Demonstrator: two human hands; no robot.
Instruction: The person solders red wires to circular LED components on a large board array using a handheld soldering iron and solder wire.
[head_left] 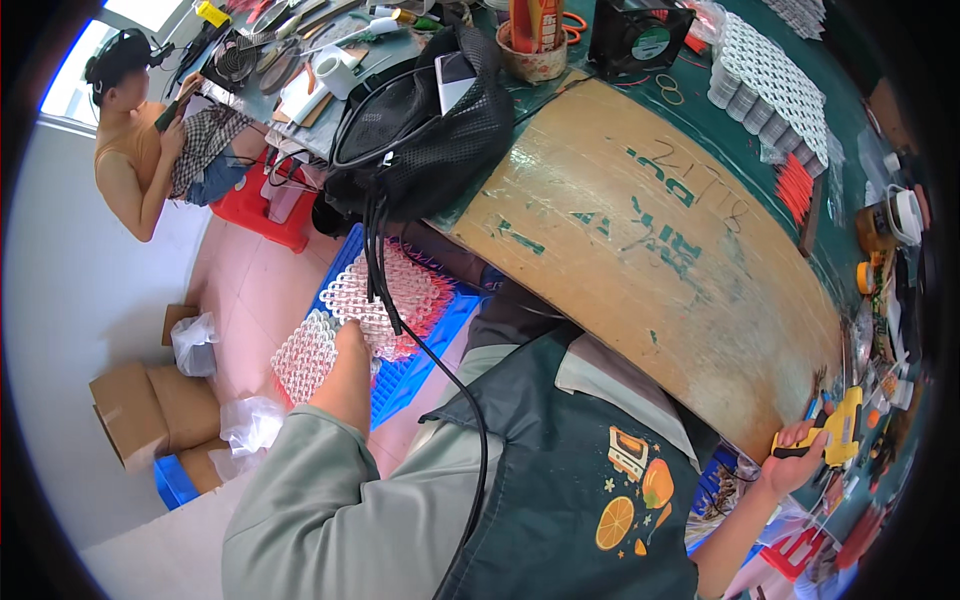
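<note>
Apron: dark green, fruit print (620, 500), across the wearer's lap; black cable (478, 400) running down beside it.
Right hand (795, 458): at the table's near right edge, fingers curled round the grip of a yellow pistol-shaped tool (847, 425); tool body beyond the fingers, to their right.
Left hand (349, 345): reaching down at the wearer's left, over the floor side; fingers mostly hidden, so whether they are closed or open cannot be told.
Smaller lattice block (304, 357): white, reddish fringe below; just left of the left hand, contact with the fingers not clear.
Larger lattice block (385, 285): white, with red ends; beyond the left hand, in the crate.
Crate (398, 388): blue, low, on the pink floor.
Board (640, 250): brown, marked, flat on the green table (575, 100).
Bag (470, 150): black mesh, at the board's left corner.
Block stack (772, 85): white, far right of the table, red sticks (795, 188) beside it.
Fan (640, 40): black, square, beyond the board.
Stool (250, 215): red, far left, under a seated co-worker (135, 150).
</note>
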